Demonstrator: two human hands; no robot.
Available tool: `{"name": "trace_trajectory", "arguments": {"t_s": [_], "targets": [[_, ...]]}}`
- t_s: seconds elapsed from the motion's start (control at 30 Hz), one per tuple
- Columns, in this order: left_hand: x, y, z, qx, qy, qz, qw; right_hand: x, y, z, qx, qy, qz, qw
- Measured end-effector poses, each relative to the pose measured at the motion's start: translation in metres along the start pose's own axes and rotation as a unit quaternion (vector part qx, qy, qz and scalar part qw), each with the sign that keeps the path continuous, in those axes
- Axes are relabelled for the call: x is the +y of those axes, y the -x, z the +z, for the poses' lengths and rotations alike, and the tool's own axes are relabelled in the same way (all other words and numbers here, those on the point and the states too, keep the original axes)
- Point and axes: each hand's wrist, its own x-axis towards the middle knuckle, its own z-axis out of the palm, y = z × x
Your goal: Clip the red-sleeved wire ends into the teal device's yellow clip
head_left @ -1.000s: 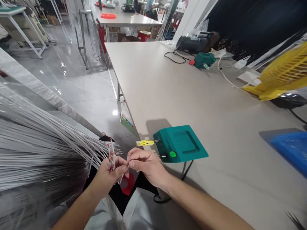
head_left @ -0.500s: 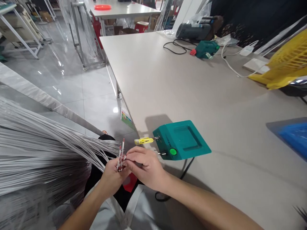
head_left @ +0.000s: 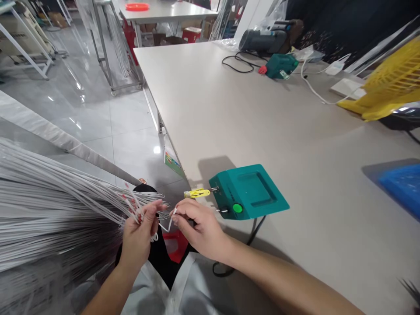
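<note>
My left hand (head_left: 139, 232) is wrapped round several white wires with red ends (head_left: 134, 209), at the edge of a large bundle of white wires (head_left: 65, 192). Between thumb and fingers, my right hand (head_left: 200, 225) pinches the end of one white wire (head_left: 169, 224), which bends down and back toward my left hand. Just beyond my right hand is a green device (head_left: 254, 190) with a round green button. A yellow-handled piece (head_left: 197, 193) sticks out of its left side, over the table edge.
The device rests on a large pale table (head_left: 210, 100). Toward the back are a green box (head_left: 281, 65), cables and a yellow fan-like object (head_left: 393, 83). A blue item (head_left: 402, 183) lies at right. A red stool (head_left: 177, 247) shows below my hands.
My left hand has moved left with the red-ended wires, away from my right hand. The hands, close together before, are now apart, with one white wire showing between them.
</note>
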Motion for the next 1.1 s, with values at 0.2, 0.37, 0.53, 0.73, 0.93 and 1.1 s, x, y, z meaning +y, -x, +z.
{"name": "trace_trajectory", "arguments": {"t_s": [0.2,0.37,0.53,0.73,0.93,1.1], "targets": [[0.007,0.007,0.010,-0.034,-0.124,0.109,0.986,0.005,0.003,0.002,-0.038,0.021,-0.030,0.999],[0.006,0.008,0.011,-0.019,-0.126,0.057,0.990,0.002,0.002,0.001,-0.020,0.029,-0.026,0.999],[0.007,0.011,0.013,0.010,-0.109,0.035,0.993,-0.004,-0.001,-0.002,0.031,0.014,0.005,0.999],[0.009,0.011,0.014,-0.018,-0.139,0.030,0.990,-0.003,-0.004,-0.005,0.034,-0.025,0.044,0.998],[0.018,0.003,0.000,-0.213,-0.208,-0.002,0.955,-0.003,-0.011,-0.024,-0.134,0.068,-0.056,0.987],[0.017,-0.004,-0.006,-0.232,-0.184,-0.071,0.953,-0.001,-0.007,-0.026,-0.162,0.273,-0.198,0.927]]}}
